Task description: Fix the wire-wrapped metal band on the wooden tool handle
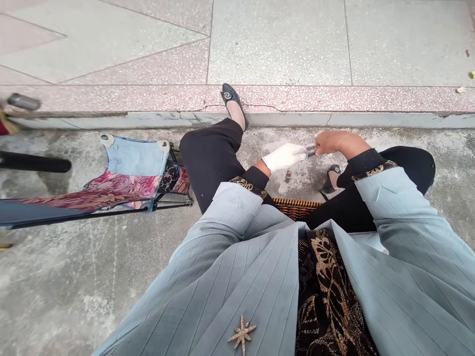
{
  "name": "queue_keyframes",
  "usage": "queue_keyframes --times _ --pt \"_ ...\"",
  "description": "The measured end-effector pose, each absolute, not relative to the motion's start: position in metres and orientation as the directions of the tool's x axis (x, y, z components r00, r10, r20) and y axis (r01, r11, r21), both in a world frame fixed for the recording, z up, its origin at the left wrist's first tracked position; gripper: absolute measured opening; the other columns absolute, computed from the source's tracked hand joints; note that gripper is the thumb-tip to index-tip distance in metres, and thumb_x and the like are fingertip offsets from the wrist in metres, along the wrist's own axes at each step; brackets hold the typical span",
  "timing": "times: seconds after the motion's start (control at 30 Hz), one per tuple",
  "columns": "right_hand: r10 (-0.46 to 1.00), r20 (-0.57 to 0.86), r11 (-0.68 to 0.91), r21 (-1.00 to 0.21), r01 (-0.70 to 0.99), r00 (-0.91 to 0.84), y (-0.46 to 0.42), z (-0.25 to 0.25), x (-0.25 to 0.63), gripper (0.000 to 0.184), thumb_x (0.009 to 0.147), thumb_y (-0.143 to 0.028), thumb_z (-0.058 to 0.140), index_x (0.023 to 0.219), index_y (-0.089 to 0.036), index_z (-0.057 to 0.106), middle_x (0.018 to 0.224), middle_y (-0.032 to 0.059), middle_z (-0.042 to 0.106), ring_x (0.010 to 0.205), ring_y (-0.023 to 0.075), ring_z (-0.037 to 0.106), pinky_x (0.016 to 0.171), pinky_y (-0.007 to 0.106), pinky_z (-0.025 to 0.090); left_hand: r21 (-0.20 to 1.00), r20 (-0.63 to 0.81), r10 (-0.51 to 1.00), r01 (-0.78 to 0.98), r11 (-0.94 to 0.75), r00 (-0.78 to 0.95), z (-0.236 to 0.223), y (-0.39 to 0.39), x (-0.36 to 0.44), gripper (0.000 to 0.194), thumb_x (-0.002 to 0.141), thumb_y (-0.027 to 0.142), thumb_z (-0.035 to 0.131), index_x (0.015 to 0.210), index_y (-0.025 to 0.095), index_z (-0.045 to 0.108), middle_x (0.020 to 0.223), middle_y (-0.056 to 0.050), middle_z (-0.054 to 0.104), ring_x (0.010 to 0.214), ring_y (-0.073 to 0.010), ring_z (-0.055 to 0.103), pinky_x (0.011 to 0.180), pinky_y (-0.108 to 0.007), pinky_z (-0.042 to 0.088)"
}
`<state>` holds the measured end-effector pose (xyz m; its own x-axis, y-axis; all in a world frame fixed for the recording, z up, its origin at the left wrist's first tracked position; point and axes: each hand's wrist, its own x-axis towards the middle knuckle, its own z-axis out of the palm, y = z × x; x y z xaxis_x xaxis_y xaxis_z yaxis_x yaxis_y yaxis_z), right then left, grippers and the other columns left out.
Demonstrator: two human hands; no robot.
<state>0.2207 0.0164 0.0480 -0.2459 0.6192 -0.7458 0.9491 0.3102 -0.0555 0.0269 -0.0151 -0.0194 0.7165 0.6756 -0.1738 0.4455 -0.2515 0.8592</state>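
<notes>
My left hand (285,157) wears a white knitted glove and closes around the left end of a small grey ridged cylinder (310,151). At its other end, the fingers of my bare right hand (328,142) are pinched together on it. Both hands meet above the concrete between my knees. The cylinder's ends are hidden by my fingers, so its exact kind is unclear. On the ground just below the gloved hand stands a small brownish piece (288,175), too small to name.
A woven seat (297,207) shows beneath me. To the left stands a folding chair (128,183) with patterned cloth, near a dark tube (35,161). A grey cylinder (23,102) lies on the raised tiled step (278,54), where my left shoe (230,94) rests.
</notes>
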Motion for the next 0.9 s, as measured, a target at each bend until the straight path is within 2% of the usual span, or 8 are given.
queue_keyframes --times 0.17,0.23,0.33,0.43,0.5,0.6,0.73,0.9 --pt "0.207 -0.866 0.174 -0.424 0.889 -0.454 0.011 0.065 0.228 0.019 0.086 -0.028 0.08 0.072 -0.017 0.074 0.068 0.0018 0.068 0.066 0.0154 0.06 0.073 0.031 0.047 0.906 -0.153 0.643 0.367 -0.213 0.75 -0.015 -0.014 0.023 0.019 0.09 0.029 0.06 0.082 0.015 0.069 0.071 0.001 0.061 0.068 -0.0137 0.052 0.072 -0.027 0.04" --pt "0.179 -0.81 0.056 -0.558 0.828 -0.559 0.01 0.078 0.236 0.02 0.081 -0.036 0.085 0.08 -0.018 0.077 0.07 -0.0002 0.068 0.067 0.0138 0.059 0.072 0.029 0.047 0.952 -0.173 0.641 0.295 -0.087 0.748 -0.016 -0.012 0.021 0.024 0.091 0.037 0.064 0.085 0.014 0.069 0.069 0.002 0.059 0.064 -0.0121 0.048 0.067 -0.026 0.039" --pt "0.472 -0.646 -0.087 -0.711 0.697 -0.6 0.01 0.095 0.249 0.034 0.082 -0.05 0.083 0.095 -0.019 0.078 0.08 0.0014 0.071 0.073 0.015 0.061 0.074 0.029 0.05 0.985 -0.175 0.692 0.126 0.121 0.7 -0.017 -0.01 0.019 0.036 0.092 0.049 0.068 0.089 0.014 0.066 0.072 0.0 0.06 0.059 -0.0094 0.043 0.059 -0.024 0.036" --pt "0.814 -0.413 -0.114 -0.804 0.584 -0.409 0.014 0.096 0.256 0.042 0.09 -0.058 0.074 0.1 -0.017 0.075 0.089 0.007 0.073 0.08 0.0181 0.064 0.076 0.031 0.052 0.985 -0.113 0.722 -0.018 0.17 0.683 -0.015 -0.009 0.019 0.044 0.091 0.056 0.069 0.086 0.013 0.065 0.074 -0.002 0.06 0.056 -0.0072 0.039 0.053 -0.024 0.031" --pt "0.907 -0.333 -0.1 -0.766 0.635 -0.258 0.019 0.087 0.255 0.042 0.095 -0.057 0.069 0.102 -0.016 0.074 0.09 0.0094 0.073 0.082 0.0201 0.065 0.077 0.033 0.053 0.988 -0.092 0.693 -0.023 0.155 0.715 -0.011 -0.011 0.02 0.041 0.091 0.053 0.07 0.084 0.013 0.065 0.074 -0.002 0.06 0.055 -0.0064 0.039 0.052 -0.023 0.029" --pt "0.922 -0.362 -0.078 -0.517 0.852 -0.136 0.025 0.072 0.248 0.031 0.094 -0.043 0.071 0.105 -0.014 0.076 0.09 0.0102 0.072 0.086 0.023 0.066 0.078 0.035 0.051 0.991 -0.119 0.645 0.049 0.125 0.755 -0.004 -0.012 0.021 0.029 0.094 0.039 0.066 0.082 0.012 0.066 0.072 -0.001 0.06 0.054 -0.0057 0.038 0.052 -0.022 0.029" --pt "0.852 -0.5 0.06 -0.198 0.978 -0.154 0.026 0.067 0.237 0.027 0.094 -0.034 0.068 0.109 -0.014 0.079 0.1 0.0137 0.074 0.096 0.0276 0.068 0.081 0.036 0.049 0.986 -0.14 0.671 0.162 0.03 0.728 -0.003 -0.012 0.018 0.024 0.092 0.032 0.064 0.08 0.013 0.068 0.066 0.001 0.057 0.054 -0.0068 0.041 0.055 -0.021 0.033" --pt "0.685 -0.685 0.256 -0.09 0.962 -0.246 0.02 0.064 0.23 0.026 0.095 -0.037 0.065 0.104 -0.016 0.079 0.097 0.0145 0.076 0.09 0.0276 0.069 0.073 0.036 0.046 0.963 -0.14 0.695 0.26 -0.07 0.705 -0.009 -0.01 0.014 0.027 0.089 0.04 0.064 0.082 0.015 0.07 0.063 0.001 0.058 0.056 -0.0102 0.048 0.057 -0.023 0.038"
